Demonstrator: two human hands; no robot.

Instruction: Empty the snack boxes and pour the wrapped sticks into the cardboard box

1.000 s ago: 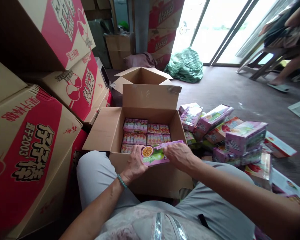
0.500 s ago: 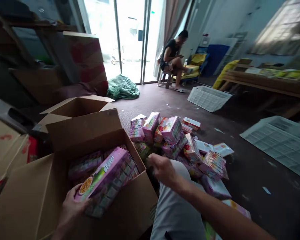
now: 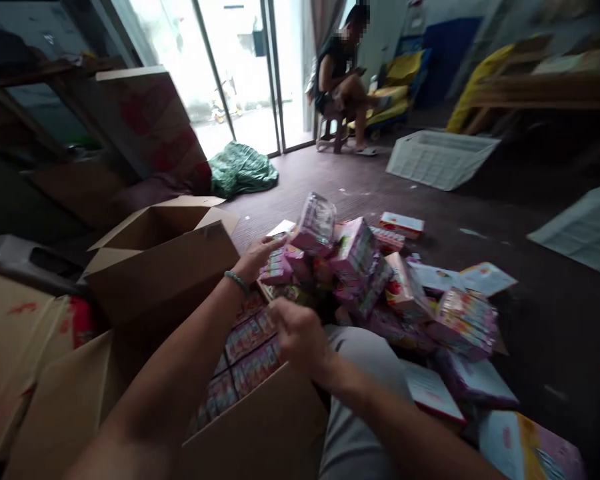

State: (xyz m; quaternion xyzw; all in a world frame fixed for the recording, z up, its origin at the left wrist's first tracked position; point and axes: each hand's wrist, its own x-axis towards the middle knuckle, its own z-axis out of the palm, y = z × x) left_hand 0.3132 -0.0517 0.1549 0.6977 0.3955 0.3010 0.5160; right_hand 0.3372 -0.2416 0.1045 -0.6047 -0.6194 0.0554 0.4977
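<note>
My left hand (image 3: 257,259), with a beaded bracelet at its wrist, reaches over the open cardboard box (image 3: 260,427) to the pile on the floor. Its fingers grip the lower left edge of a purple shrink-wrapped pack of small cartons (image 3: 316,223), tilted on top of the pile. Closed fingers curl inward on my right hand (image 3: 303,337), above the box's right edge and beside my knee; whatever may be in them is hidden. Inside the box, wrapped packs (image 3: 253,347) lie in rows, partly covered by my left forearm.
More purple and orange packs (image 3: 403,287) lie heaped to the right of the box. Behind it stands another open carton (image 3: 155,227). A green sack (image 3: 243,170) lies by the glass door. White crates (image 3: 440,160) rest further right. A person (image 3: 337,80) sits on a stool at the back.
My left hand has moved from above the box to the pile, with a purple pack now on top there. My right hand has shifted slightly left. The view has turned and tilted down.
</note>
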